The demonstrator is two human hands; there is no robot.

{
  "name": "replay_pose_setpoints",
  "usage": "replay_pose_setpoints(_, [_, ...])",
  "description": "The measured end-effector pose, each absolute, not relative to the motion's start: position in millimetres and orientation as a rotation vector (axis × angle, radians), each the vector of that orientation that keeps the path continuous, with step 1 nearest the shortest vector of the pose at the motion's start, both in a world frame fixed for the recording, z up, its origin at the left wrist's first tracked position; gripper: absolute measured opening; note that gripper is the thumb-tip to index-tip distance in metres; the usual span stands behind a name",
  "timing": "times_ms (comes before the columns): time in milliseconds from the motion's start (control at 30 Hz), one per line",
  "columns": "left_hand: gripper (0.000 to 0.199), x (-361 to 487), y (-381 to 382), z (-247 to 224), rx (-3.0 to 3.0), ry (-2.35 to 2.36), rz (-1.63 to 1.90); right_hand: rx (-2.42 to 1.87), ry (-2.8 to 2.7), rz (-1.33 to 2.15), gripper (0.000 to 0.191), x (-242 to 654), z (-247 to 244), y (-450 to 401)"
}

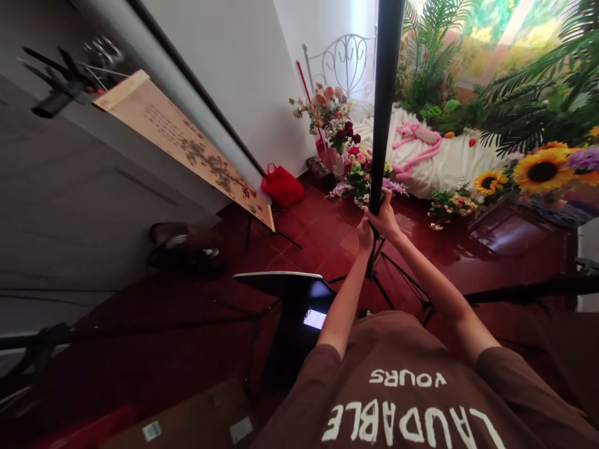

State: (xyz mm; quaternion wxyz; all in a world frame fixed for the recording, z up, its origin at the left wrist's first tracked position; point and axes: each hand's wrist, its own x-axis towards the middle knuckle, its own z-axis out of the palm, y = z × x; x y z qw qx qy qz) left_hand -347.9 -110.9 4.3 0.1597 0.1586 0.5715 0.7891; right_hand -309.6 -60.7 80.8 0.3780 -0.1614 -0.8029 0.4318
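Observation:
A tall black tripod stand [386, 93] rises in front of me, its pole running up out of the top of the view. My left hand [365, 233] is closed around the lower part of the pole. Just above and to the right, my right hand [385, 216] also wraps the pole, thumb up. The stand's spread legs [370, 274] show on the floor beneath my hands. What the pole carries at its top is out of view.
A hanging scroll [187, 149] slants at the left, with a red bag [282, 186] behind it. Flower bunches [360, 168] and a white-draped bed [461, 159] with a pink plush toy [423, 138] lie ahead. A dark panel with a lit screen [315, 318] stands near my left arm.

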Motion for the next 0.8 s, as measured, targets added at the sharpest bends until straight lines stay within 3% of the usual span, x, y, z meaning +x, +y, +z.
replay_pose_setpoints(167, [0.049, -346.2, -109.1, -2.9, 0.495, 1.649, 2.238, -0.336, -2.073, 1.101, 0.064, -286.4, 84.5, -62.9])
replay_pose_setpoints(433, [0.066, -345.2, -108.7, -0.3, 0.482, 1.658, 2.211, -0.634, -2.138, 1.088, 0.052, -219.3, 49.6, -81.0])
replay_pose_setpoints(533, [0.069, -343.2, -109.3, 4.2, 0.457, 1.670, 2.181, -0.827, -2.236, 1.150, 0.037, -212.7, 33.1, -82.4])
replay_pose_setpoints(633, [0.071, -341.8, -109.5, 6.1, 0.443, 1.702, 2.171, -0.920, -2.129, 1.408, 0.037, -219.8, 26.6, -88.9])
replay_pose_setpoints(800, [0.070, -342.1, -110.0, 4.3, 0.410, 1.766, 2.104, -1.062, -1.397, 2.261, 0.052, -241.1, 31.4, -102.8])
